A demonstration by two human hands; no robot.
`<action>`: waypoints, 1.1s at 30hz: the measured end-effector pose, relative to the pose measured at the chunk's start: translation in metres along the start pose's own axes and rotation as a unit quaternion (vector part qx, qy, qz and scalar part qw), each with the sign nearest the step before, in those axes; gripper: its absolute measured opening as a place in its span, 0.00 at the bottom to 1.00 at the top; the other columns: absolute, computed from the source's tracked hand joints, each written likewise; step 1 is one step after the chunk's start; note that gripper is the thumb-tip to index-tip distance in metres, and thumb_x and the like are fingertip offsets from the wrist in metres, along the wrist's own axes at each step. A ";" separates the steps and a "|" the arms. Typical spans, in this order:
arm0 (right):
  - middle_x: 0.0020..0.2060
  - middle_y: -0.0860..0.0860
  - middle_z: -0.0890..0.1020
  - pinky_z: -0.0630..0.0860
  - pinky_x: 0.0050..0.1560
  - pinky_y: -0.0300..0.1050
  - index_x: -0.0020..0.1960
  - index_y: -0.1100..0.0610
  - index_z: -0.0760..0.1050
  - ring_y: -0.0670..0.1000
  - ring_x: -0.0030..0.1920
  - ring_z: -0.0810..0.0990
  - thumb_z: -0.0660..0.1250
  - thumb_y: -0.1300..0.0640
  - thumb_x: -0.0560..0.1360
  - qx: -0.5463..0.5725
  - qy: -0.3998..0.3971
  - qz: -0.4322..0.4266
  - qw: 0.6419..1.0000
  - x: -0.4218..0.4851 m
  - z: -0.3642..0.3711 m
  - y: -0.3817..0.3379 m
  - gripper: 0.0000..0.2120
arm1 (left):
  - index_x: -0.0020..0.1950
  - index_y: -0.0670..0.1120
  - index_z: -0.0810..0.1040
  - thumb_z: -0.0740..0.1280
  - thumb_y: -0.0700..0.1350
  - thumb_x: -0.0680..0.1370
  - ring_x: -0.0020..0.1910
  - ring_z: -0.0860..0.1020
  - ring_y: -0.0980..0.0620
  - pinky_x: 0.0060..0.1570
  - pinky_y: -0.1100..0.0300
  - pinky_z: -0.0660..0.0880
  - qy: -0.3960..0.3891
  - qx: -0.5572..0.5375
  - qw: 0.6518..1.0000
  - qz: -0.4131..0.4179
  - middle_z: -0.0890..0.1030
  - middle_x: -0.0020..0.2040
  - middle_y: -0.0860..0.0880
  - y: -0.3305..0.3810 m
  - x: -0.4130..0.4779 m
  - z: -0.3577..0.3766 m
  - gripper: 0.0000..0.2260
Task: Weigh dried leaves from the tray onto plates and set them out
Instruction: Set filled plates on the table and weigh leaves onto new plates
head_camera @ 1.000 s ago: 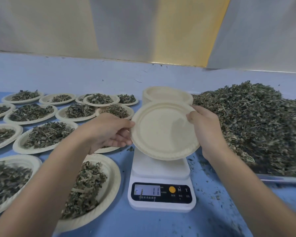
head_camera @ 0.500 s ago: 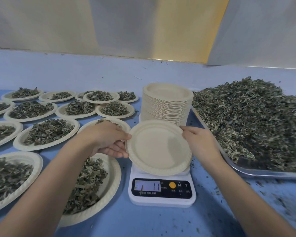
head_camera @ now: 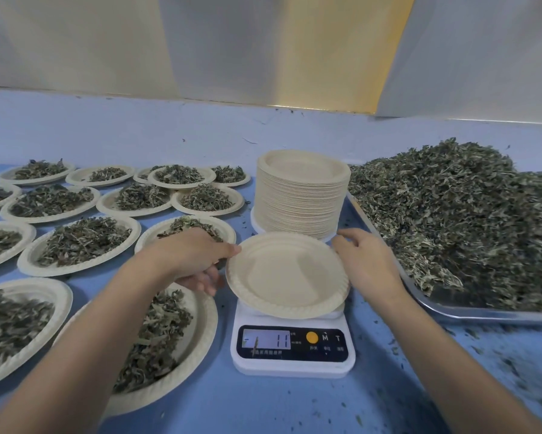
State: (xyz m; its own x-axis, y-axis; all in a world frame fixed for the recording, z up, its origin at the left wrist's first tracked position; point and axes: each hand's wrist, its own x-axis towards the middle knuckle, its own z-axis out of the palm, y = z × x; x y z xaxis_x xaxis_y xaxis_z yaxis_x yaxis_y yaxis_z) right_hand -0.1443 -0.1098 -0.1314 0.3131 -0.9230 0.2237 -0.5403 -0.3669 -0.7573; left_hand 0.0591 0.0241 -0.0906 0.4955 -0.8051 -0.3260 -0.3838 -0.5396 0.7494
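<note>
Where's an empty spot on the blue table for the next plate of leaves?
Bare table lies in front of the scale, toward the near edge, and along the far strip between the back row of filled plates and the wall. The left side is crowded with filled plates; the tray fills the right.

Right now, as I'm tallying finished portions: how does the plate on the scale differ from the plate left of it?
The plate on the scale is empty; the plate left of it holds dried leaves. The first rests on the scale, left hand and right hand at its rim; the second lies on the table. Both are beige, ribbed-rimmed.
</note>
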 end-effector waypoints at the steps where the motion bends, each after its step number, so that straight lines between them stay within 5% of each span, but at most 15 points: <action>1: 0.56 0.52 0.79 0.67 0.44 0.44 0.65 0.53 0.74 0.49 0.47 0.74 0.59 0.50 0.78 -0.008 0.015 -0.005 1.000 0.000 -0.003 -0.002 0.18 | 0.52 0.39 0.77 0.64 0.53 0.79 0.26 0.78 0.51 0.25 0.63 0.73 0.029 0.024 0.999 0.019 0.82 0.35 0.44 0.001 0.001 0.001 0.16; 4: 0.52 0.52 0.80 0.69 0.46 0.46 0.58 0.59 0.77 0.52 0.46 0.75 0.60 0.54 0.78 0.002 0.068 -0.024 0.997 0.002 -0.013 -0.003 0.14 | 0.42 0.45 0.77 0.62 0.52 0.79 0.29 0.73 0.51 0.29 0.62 0.66 0.146 0.115 0.977 0.107 0.78 0.35 0.47 0.008 0.001 0.006 0.13; 8: 0.58 0.52 0.77 0.66 0.50 0.43 0.65 0.56 0.74 0.50 0.53 0.73 0.59 0.57 0.78 -0.044 0.114 -0.030 0.992 0.013 -0.034 0.014 0.17 | 0.48 0.46 0.80 0.61 0.48 0.79 0.38 0.74 0.56 0.30 0.65 0.63 0.222 0.115 0.944 0.214 0.80 0.41 0.53 0.026 -0.001 0.022 0.10; 10: 0.65 0.56 0.73 0.67 0.56 0.46 0.69 0.57 0.71 0.55 0.63 0.71 0.59 0.59 0.79 -0.116 0.113 -0.017 0.987 0.022 -0.046 0.031 0.19 | 0.48 0.46 0.81 0.62 0.46 0.78 0.40 0.74 0.58 0.31 0.67 0.64 0.219 0.076 0.939 0.253 0.79 0.40 0.57 0.039 -0.002 0.033 0.09; 13: 0.75 0.58 0.58 0.56 0.71 0.53 0.76 0.55 0.56 0.59 0.75 0.54 0.61 0.52 0.79 -0.234 0.034 0.068 0.969 0.032 -0.062 0.058 0.29 | 0.46 0.48 0.82 0.63 0.45 0.77 0.41 0.77 0.55 0.36 0.65 0.68 0.177 0.008 0.942 0.285 0.82 0.41 0.56 0.061 -0.004 0.051 0.08; 18: 0.76 0.57 0.33 0.44 0.74 0.58 0.76 0.52 0.31 0.62 0.76 0.36 0.52 0.33 0.77 -0.300 -0.117 0.257 0.911 0.039 -0.065 0.084 0.42 | 0.42 0.48 0.83 0.64 0.44 0.77 0.36 0.77 0.54 0.41 0.60 0.72 0.119 -0.080 0.934 0.327 0.84 0.42 0.50 0.095 -0.007 0.082 0.08; 22: 0.74 0.58 0.30 0.41 0.74 0.57 0.75 0.52 0.27 0.60 0.76 0.35 0.48 0.35 0.78 -0.307 -0.151 0.255 0.904 0.050 -0.058 0.090 0.40 | 0.41 0.48 0.83 0.64 0.44 0.77 0.35 0.76 0.56 0.37 0.63 0.69 0.102 -0.102 0.927 0.346 0.84 0.42 0.49 0.116 -0.006 0.100 0.09; 33: 0.75 0.61 0.34 0.43 0.75 0.56 0.76 0.54 0.29 0.62 0.76 0.40 0.56 0.26 0.70 -0.313 -0.056 0.178 0.931 0.106 -0.048 0.106 0.53 | 0.39 0.52 0.81 0.62 0.43 0.77 0.32 0.77 0.57 0.34 0.65 0.71 0.091 -0.151 0.914 0.366 0.83 0.40 0.55 0.143 0.010 0.115 0.11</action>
State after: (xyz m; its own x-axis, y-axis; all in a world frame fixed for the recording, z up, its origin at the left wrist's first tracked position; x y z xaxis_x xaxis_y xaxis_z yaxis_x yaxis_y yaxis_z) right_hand -0.2061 -0.2518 -0.1590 0.0876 -0.9941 -0.0646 -0.9640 -0.0682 -0.2572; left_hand -0.0802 -0.0890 -0.0528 0.3241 -0.8544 0.4062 -0.4444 0.2415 0.8626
